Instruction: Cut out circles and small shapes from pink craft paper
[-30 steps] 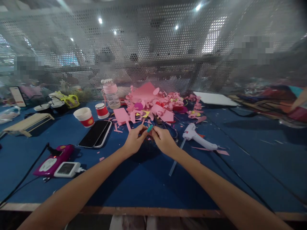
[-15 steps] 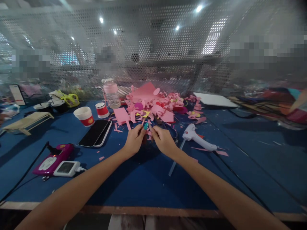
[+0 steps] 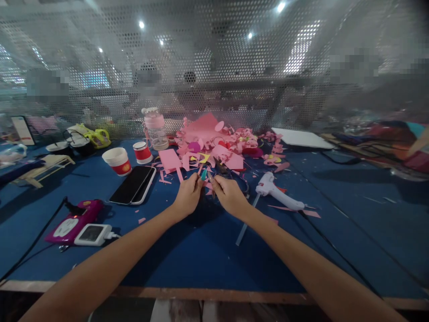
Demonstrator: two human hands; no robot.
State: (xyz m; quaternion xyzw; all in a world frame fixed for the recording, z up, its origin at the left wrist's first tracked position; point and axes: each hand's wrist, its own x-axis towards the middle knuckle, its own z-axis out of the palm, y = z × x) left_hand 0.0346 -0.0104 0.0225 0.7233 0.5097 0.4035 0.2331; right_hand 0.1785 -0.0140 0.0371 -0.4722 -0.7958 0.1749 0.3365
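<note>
Since a second ago: while my hands stay together at the near edge of the scrap heap, the small teal piece that lay slanted between my fingertips now stands more upright and shows less, and both hands sit a touch farther from me.
Left hand: fingers pinched together at the teal piece, touching it; whether they truly hold it is too small to tell.
Right hand: fingertips closed on a thin pink strip just beside the teal piece.
Teal piece: between my two hands' fingertips, above the blue table, right at the heap's edge.
Pink paper scraps: one heap beyond my hands, too many pieces to count.
Glue gun: one, white, lying to the right of my right hand, apart from it.
Glue stick: one clear stick lying by my right forearm.
Phones: two, stacked, left of my left hand.
Paper cups: two, red and white, behind the phones.
Bottle: one, pink-capped, by the cups.
Pink device: one, with one white gadget against it.
</note>
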